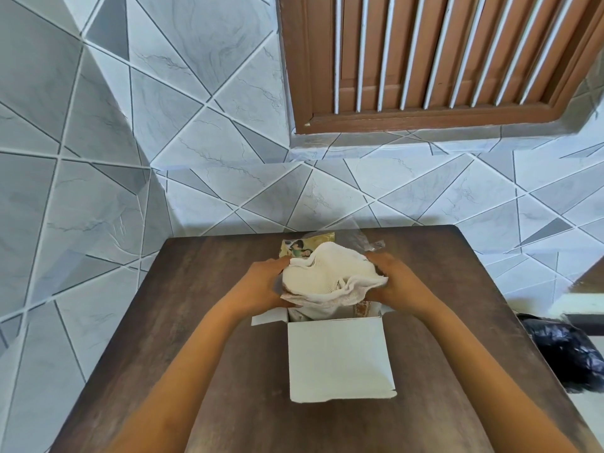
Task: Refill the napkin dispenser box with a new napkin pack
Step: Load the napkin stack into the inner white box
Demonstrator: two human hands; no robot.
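Note:
A white stack of napkins [330, 276], bent and fanned, sits in the open top of the dispenser box [362, 309] at the middle of the dark wooden table [202, 289]. My left hand [264, 286] grips the stack's left side and my right hand [395, 282] grips its right side. The box's long white lid flap [340, 358] lies open toward me and a small side flap [268, 317] sticks out left. Behind the stack lies the printed clear plastic wrapper [307, 245] of the napkin pack. The inside of the box is hidden by the napkins.
The table stands in a corner of grey-and-white tiled walls [98, 158]. A brown louvred window [441, 60] is above. A black plastic bag [568, 351] lies on the floor past the table's right edge.

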